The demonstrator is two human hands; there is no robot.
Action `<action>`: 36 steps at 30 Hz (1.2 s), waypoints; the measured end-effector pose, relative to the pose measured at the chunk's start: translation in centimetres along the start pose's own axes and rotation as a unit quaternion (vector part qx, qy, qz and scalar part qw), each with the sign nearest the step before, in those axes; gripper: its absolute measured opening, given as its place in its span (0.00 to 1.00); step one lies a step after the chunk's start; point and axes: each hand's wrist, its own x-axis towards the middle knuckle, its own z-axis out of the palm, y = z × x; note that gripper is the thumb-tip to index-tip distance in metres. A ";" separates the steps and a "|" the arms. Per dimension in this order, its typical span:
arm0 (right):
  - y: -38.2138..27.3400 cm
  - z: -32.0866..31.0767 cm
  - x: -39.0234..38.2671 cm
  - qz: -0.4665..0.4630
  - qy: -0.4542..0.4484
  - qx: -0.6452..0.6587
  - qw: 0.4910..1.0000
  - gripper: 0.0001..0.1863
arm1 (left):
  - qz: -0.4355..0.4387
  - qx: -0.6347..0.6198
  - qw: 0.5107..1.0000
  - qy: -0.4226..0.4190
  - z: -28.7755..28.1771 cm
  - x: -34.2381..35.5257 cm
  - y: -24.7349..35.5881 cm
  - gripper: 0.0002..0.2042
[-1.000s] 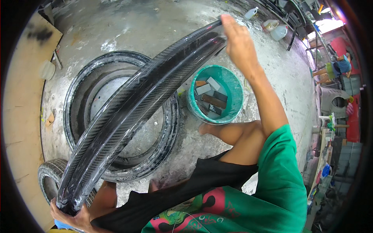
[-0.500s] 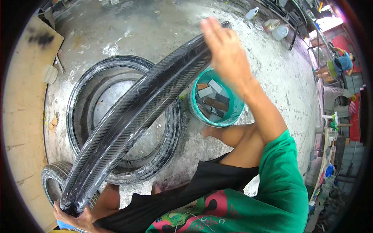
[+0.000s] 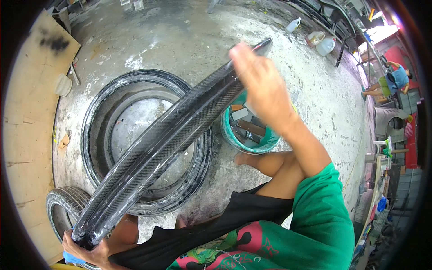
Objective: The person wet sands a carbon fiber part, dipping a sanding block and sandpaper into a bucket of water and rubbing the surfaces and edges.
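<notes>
A long, curved, glossy carbon-fibre panel slants from lower left to upper right, its woven pattern showing on both sides of a smooth dark channel. Its near end is gripped by my left hand, thumb and fingers around the edges. Toward the far end, my right hand lies across the upper surface with its fingers stretched out, partly blurred by motion. Whether anything is under that palm is hidden. Below the panel, a large tyre lies flat on the floor, the panel crossing above it.
Beside my right shin stands a teal bucket holding several blocks. A smaller tyre is at lower left, near a wooden board. Plastic jugs stand far right; another person is beyond them.
The panel's far end has dropped slightly in the picture, and my right hand has moved a little nearer along with it. My left hand keeps its hold; the view has shifted slightly.
</notes>
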 end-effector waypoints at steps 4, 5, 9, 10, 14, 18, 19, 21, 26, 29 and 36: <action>8.8 1.7 -1.4 0.166 -0.038 -0.097 0.981 0.37 | 0.002 -0.013 1.000 -0.017 1.5 0.9 1.1 0.41; 7.9 1.7 -0.7 0.186 -0.064 -0.102 0.975 0.37 | 0.001 -0.009 1.000 -0.015 1.5 0.8 1.0 0.41; -2.6 -1.8 0.2 -0.002 -0.055 -0.020 0.998 0.35 | -0.001 0.013 1.000 -0.007 -0.1 -0.3 0.4 0.40; -1.9 -1.8 0.0 -0.017 -0.038 -0.001 0.999 0.35 | -0.001 0.013 1.000 -0.003 -0.1 -0.4 0.3 0.40; 8.0 1.1 -1.5 0.124 -0.042 -0.078 0.988 0.41 | -0.004 0.006 1.000 -0.010 0.9 0.6 1.1 0.38; 4.9 0.8 -0.5 0.099 -0.065 -0.085 0.989 0.40 | -0.006 -0.003 1.000 -0.022 1.2 0.8 1.4 0.38; 1.8 -0.1 -0.2 0.051 -0.057 -0.066 0.995 0.38 | -0.005 0.003 1.000 -0.026 0.6 0.5 1.2 0.38; -3.1 -1.6 -0.3 -0.022 -0.012 0.034 0.999 0.35 | -0.002 0.014 1.000 -0.005 -0.2 0.0 0.6 0.37; 8.7 3.7 -2.3 0.137 0.091 -0.002 0.986 0.32 | -0.001 -0.004 1.000 -0.011 1.2 0.9 1.4 0.39; 5.8 4.5 -1.5 0.177 0.069 -0.008 0.982 0.37 | 0.018 -0.011 1.000 -0.013 0.9 1.3 1.5 0.40; 8.8 5.3 -2.7 0.157 0.139 0.016 0.978 0.31 | 0.011 0.010 1.000 0.003 0.9 1.2 1.2 0.42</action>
